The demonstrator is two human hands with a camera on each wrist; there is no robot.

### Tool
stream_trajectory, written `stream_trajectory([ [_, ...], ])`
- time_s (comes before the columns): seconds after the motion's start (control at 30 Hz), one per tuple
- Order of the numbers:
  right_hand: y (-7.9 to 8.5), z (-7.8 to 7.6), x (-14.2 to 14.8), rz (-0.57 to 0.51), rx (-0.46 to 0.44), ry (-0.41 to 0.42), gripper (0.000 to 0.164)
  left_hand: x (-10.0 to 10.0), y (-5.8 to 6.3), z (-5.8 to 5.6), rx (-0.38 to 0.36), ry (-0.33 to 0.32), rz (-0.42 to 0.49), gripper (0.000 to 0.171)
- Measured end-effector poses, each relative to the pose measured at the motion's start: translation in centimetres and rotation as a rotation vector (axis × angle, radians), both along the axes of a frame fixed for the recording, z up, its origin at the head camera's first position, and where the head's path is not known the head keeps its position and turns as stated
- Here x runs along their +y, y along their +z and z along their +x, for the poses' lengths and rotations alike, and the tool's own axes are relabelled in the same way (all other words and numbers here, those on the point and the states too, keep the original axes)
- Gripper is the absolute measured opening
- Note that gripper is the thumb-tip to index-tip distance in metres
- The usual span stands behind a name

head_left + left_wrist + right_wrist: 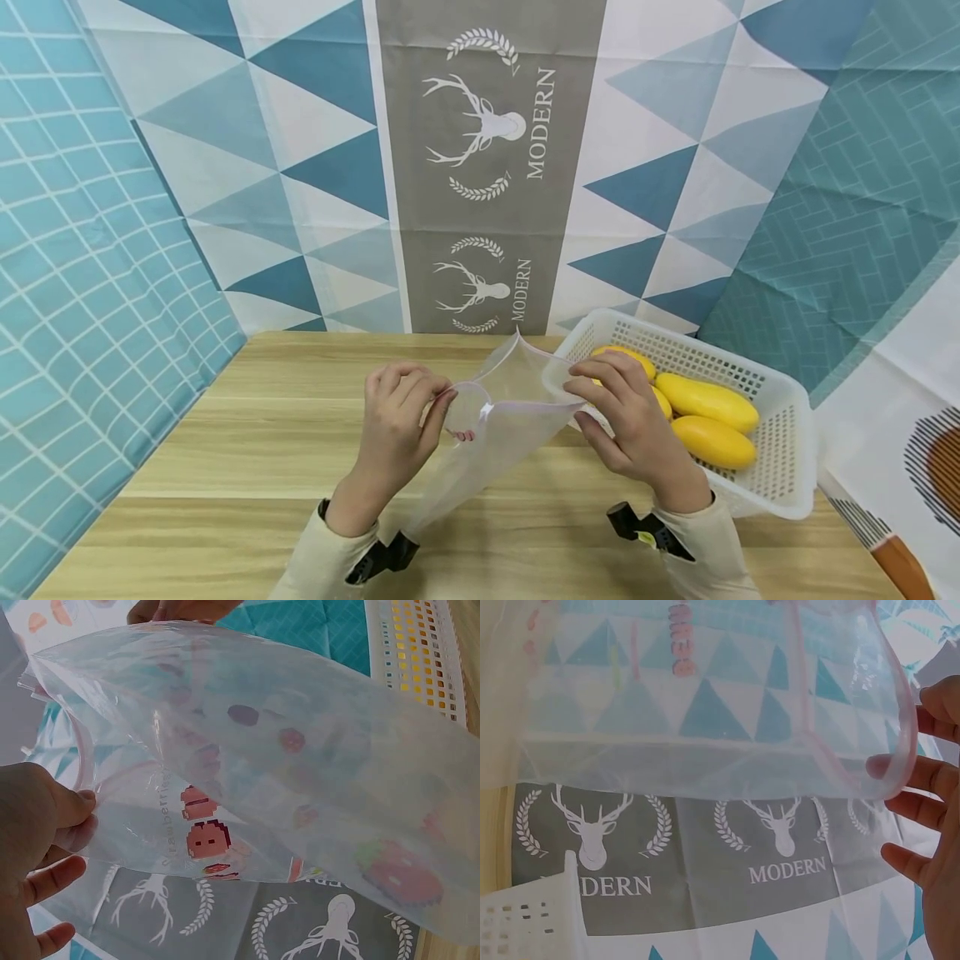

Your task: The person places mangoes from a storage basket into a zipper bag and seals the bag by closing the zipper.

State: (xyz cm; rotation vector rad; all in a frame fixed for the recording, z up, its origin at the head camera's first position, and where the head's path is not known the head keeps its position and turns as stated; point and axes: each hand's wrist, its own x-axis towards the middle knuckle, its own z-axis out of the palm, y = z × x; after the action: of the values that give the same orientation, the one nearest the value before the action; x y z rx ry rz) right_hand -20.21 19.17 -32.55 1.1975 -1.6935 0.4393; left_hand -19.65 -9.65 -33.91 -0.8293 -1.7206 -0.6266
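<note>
Above a wooden tabletop, left hand pinches a translucent bag; right hand, fingers apart, touches it.

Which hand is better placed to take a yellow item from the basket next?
Probably the right hand, nearer the basket and yellow items than the left hand; however, both hold the bag.

Wht bskt w/ yel fruit sits on wood tbl.
</note>
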Motion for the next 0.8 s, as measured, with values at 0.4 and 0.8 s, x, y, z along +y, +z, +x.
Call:
stream_trajectory([
  [0.4, 1.9, 0.6, 1.7, -0.069, 0.001, -0.040, 0.037, -0.3, 0.0, -0.1, -0.006, -0.003, 0.002, 0.031],
  [0.8, 4.4, 0.8, 2.7, -0.078, 0.029, -0.084, 0.037, -0.6, -0.1, -0.1, -0.020, -0.006, 0.002, 0.034],
])
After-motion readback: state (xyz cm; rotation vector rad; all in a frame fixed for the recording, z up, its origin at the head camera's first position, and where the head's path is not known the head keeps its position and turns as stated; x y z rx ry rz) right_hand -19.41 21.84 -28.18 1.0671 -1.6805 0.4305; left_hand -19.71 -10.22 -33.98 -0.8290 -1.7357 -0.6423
